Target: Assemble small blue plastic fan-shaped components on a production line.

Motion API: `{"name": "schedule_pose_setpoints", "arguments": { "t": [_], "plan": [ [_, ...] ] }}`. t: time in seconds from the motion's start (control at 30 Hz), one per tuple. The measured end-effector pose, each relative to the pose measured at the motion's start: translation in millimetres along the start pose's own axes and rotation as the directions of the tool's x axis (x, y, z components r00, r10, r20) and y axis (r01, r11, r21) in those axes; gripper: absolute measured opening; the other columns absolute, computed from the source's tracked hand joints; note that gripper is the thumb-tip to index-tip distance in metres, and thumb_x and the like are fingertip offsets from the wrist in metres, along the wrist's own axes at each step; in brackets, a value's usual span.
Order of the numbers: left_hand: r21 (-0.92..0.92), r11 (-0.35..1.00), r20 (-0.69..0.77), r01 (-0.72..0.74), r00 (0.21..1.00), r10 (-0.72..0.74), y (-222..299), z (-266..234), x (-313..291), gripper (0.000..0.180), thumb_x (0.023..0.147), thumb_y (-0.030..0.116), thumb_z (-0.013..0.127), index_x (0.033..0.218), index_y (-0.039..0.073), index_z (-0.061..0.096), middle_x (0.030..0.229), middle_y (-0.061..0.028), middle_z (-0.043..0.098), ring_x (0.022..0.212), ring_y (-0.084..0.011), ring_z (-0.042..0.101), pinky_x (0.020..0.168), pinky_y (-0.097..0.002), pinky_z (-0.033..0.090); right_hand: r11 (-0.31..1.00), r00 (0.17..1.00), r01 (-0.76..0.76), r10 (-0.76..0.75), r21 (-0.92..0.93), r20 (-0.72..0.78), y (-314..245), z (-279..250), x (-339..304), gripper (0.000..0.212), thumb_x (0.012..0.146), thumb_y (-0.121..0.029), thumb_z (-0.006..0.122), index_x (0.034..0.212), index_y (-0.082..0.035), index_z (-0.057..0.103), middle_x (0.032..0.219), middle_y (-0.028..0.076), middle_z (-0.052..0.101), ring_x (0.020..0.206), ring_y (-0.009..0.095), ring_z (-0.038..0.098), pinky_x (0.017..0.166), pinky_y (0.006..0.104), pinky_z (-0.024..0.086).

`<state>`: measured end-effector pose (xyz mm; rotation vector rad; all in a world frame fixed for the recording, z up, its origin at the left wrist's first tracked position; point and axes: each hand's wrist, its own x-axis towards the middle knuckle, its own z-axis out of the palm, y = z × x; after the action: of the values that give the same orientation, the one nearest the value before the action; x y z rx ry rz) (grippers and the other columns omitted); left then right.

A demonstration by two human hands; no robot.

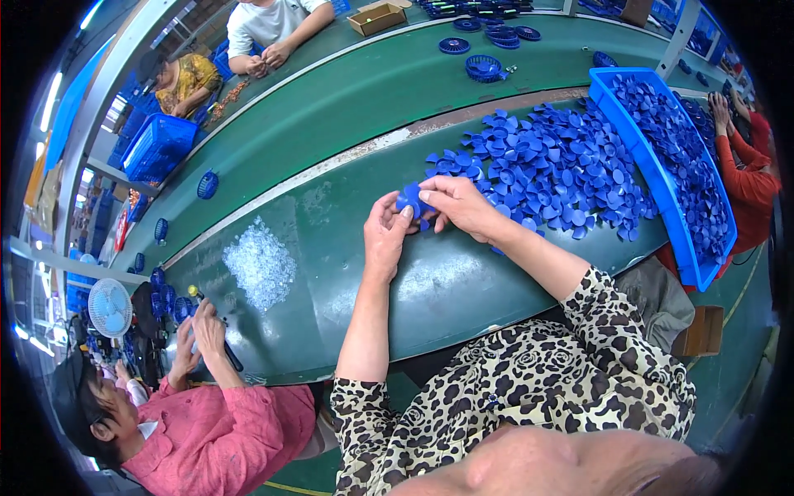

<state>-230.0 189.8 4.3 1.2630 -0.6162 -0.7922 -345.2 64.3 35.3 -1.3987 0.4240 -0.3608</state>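
A small blue fan blade (408,197) is held up between both hands, over the green work table (347,289). My left hand (385,236) grips its left side, with the thumb on the face of the blade. From the right, my right hand (460,207) pinches it, thumb and fingers closed on the edge. Part of the blade is hidden by the fingers. A large heap of loose blue fan blades (554,169) spreads just beyond and to the right of my right hand. To the left lies a pile of small clear plastic pieces (259,263).
A blue tray (657,186) full of blades stands at the right edge. Beyond the table runs a green conveyor belt (331,112) with round blue fan guards (483,69). A co-worker in a pink shirt (223,422) works at the left; a person in red (748,178) is at the right.
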Motion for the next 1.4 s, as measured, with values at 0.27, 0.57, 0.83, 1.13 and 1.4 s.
{"name": "schedule_pose_setpoints", "arguments": {
  "t": [0.27, 0.57, 0.83, 1.13, 1.4],
  "plan": [
    [0.142, 0.987, -0.171, -0.079, 0.980, 0.103, -8, 2, 0, 0.018, 0.089, 0.007, 0.063, 0.104, -0.002, 0.058, 0.084, 0.0003, 0.060, 0.071, -0.0037, 0.053, 0.061, -0.0184, 0.043, 0.429, 0.738, 0.454, -0.672, -0.781, 0.060, 25, -4, -11, 0.032, 0.079, -0.008, 0.067, 0.109, -0.001, 0.058, 0.098, 0.017, 0.059, 0.086, 0.035, 0.061, 0.072, 0.0392, 0.051],
    [-0.014, 0.999, 0.077, 0.029, 0.997, -0.028, -4, 3, -7, 0.024, 0.089, 0.014, 0.064, 0.107, 0.000, 0.058, 0.083, -0.0023, 0.060, 0.070, -0.0071, 0.056, 0.062, -0.0216, 0.047, 0.530, 0.847, 0.398, -0.527, -0.749, 0.077, 40, 2, -20, 0.036, 0.078, -0.013, 0.069, 0.109, -0.003, 0.054, 0.099, 0.015, 0.053, 0.082, 0.034, 0.062, 0.066, 0.0413, 0.053],
    [-0.020, 0.999, 0.053, 0.043, 0.998, -0.042, -4, 0, -6, 0.024, 0.089, 0.016, 0.063, 0.106, -0.001, 0.059, 0.081, -0.0034, 0.061, 0.066, -0.0082, 0.056, 0.060, -0.0219, 0.047, 0.529, 0.833, 0.425, -0.546, -0.735, 0.089, 43, 1, -18, 0.038, 0.078, -0.015, 0.071, 0.109, -0.002, 0.054, 0.097, 0.012, 0.054, 0.064, 0.024, 0.061, 0.058, 0.0371, 0.052],
    [-0.167, 0.981, 0.127, 0.096, 0.989, -0.075, -5, -8, -3, 0.027, 0.091, 0.020, 0.061, 0.107, -0.001, 0.059, 0.080, -0.0060, 0.063, 0.066, -0.0116, 0.061, 0.060, -0.0229, 0.049, 0.519, 0.825, 0.446, -0.554, -0.729, 0.110, 43, 3, -20, 0.043, 0.079, -0.010, 0.066, 0.117, -0.002, 0.051, 0.108, 0.016, 0.052, 0.090, 0.035, 0.062, 0.070, 0.0416, 0.054],
    [-0.325, 0.940, 0.183, 0.102, 0.982, -0.043, 2, -7, -3, 0.024, 0.093, 0.023, 0.059, 0.103, 0.001, 0.058, 0.078, -0.0052, 0.063, 0.063, -0.0120, 0.060, 0.058, -0.0224, 0.049, 0.474, 0.744, 0.507, -0.663, -0.720, 0.087, 31, 9, -25, 0.043, 0.077, -0.014, 0.069, 0.115, -0.003, 0.054, 0.110, 0.015, 0.053, 0.095, 0.034, 0.060, 0.072, 0.0401, 0.053]
  ]
}}
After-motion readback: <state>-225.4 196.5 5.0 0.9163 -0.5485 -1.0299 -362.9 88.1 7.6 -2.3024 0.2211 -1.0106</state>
